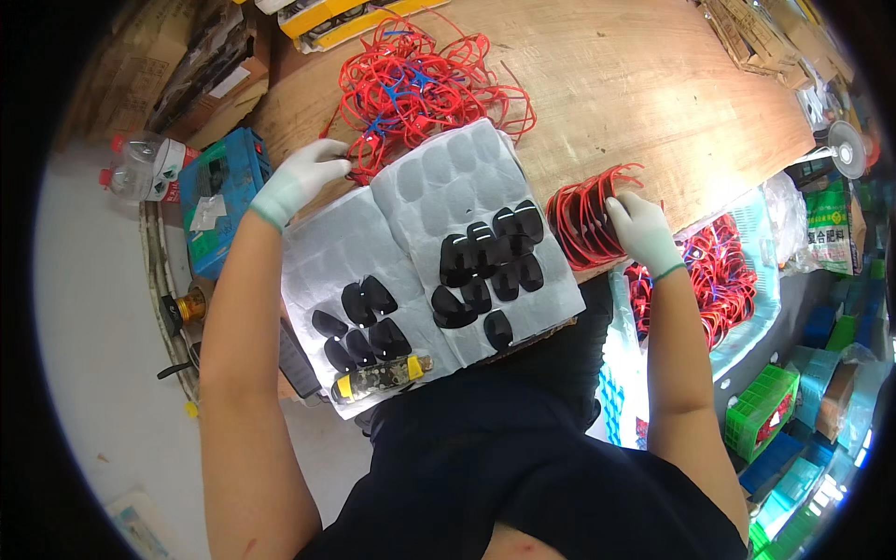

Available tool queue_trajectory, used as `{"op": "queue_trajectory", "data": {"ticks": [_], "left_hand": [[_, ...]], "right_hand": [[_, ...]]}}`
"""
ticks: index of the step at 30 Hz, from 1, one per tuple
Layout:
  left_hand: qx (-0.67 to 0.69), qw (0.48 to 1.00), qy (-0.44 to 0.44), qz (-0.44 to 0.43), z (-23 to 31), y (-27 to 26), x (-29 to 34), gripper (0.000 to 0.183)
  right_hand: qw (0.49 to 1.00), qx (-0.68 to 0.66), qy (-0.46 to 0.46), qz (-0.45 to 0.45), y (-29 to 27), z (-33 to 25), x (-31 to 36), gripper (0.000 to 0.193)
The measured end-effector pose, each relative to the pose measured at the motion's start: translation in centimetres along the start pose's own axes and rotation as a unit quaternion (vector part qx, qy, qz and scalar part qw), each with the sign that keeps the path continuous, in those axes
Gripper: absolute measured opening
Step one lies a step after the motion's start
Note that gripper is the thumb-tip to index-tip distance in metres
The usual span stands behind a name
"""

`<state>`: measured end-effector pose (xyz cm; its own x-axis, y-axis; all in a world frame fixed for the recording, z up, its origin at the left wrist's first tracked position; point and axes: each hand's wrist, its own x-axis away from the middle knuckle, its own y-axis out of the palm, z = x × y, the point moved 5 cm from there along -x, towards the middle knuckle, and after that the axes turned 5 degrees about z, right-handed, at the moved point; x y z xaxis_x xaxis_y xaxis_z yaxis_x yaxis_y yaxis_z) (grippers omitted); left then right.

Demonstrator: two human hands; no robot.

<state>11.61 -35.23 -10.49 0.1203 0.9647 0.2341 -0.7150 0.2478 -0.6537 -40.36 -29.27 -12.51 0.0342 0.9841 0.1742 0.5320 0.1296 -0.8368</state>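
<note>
My left hand, in a white glove, pinches a red glasses frame at the near left edge of a tangled heap of red frames with some blue parts. My right hand, also gloved, has its curled fingers on the near-right end of a row of red sunglasses with dark lenses. Between the hands lie two white dimpled sheets, side by side. Loose dark lenses sit on both, several on each. Across the lower left sheet lies a dark mottled bar with yellow bands.
A blue tool-like box and plastic bottles are at the left. A light-blue basket of red frames stands below the table's right edge. Cardboard boxes and a yellow box are at the back. Green crates stand lower right.
</note>
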Motion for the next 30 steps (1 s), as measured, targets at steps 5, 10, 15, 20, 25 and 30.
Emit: {"op": "queue_trajectory", "data": {"ticks": [5,10,15,20,25,30], "left_hand": [[-0.031,0.994,-0.069,-0.082,-0.8,0.8,-1.4,0.038],[0.202,0.972,0.0,0.121,3.9,-4.8,4.0,0.03],[0.244,0.944,-0.02,0.222,9.5,-5.1,14.1,0.03],[0.442,0.882,-0.027,0.161,9.6,-0.1,21.4,0.027],[0.505,0.857,-0.005,0.103,10.1,3.1,25.7,0.034],[0.309,0.948,-0.019,0.079,12.9,6.4,28.9,0.033]], "right_hand": [[0.972,0.018,-0.099,0.215,-4.0,-3.2,4.8,0.03],[0.947,-0.056,-0.289,0.126,-2.5,-15.9,8.0,0.023],[0.951,0.064,-0.302,0.017,4.2,-22.5,9.3,0.036],[0.962,0.097,-0.253,-0.027,5.8,-22.0,8.4,0.034],[0.969,-0.105,-0.206,-0.093,2.7,-19.8,8.6,0.02],[0.863,-0.38,-0.211,-0.256,-0.9,-22.4,16.1,0.016]]}}
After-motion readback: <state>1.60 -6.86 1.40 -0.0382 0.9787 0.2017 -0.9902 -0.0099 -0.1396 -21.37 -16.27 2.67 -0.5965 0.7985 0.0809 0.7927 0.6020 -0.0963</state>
